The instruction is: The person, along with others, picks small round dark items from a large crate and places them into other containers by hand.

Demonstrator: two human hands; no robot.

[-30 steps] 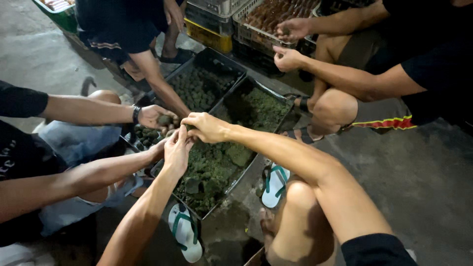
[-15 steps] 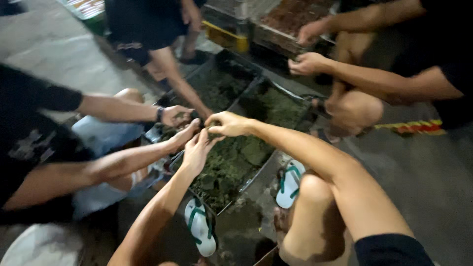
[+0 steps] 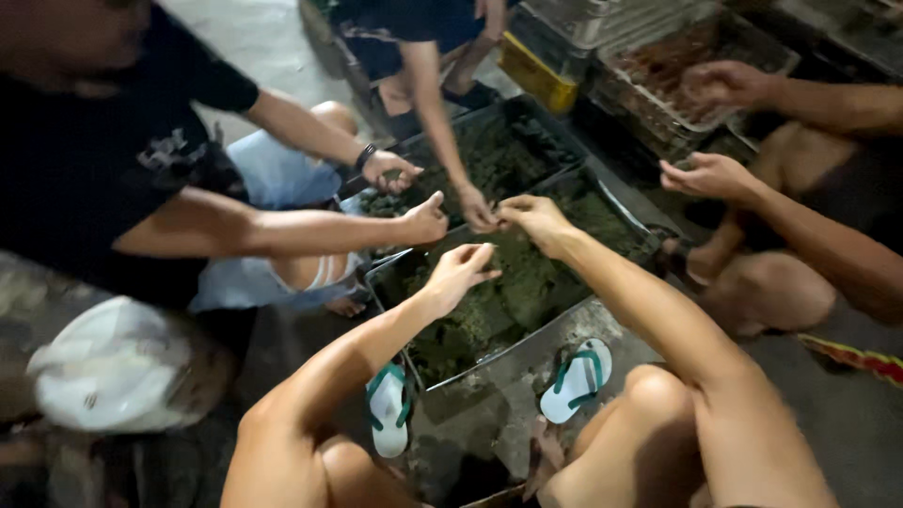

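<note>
Left hand (image 3: 458, 273) open, fingers spread over green mass (image 3: 508, 292) in dark tray (image 3: 527, 348); right hand (image 3: 536, 218) pinching small green bit; tray long axis runs from my sandals (image 3: 576, 381) up-right.

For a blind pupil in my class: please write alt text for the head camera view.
Left hand and right hand reach over a dark tray of greenish clumps; co-workers' hands work alongside, sandals below.
</note>
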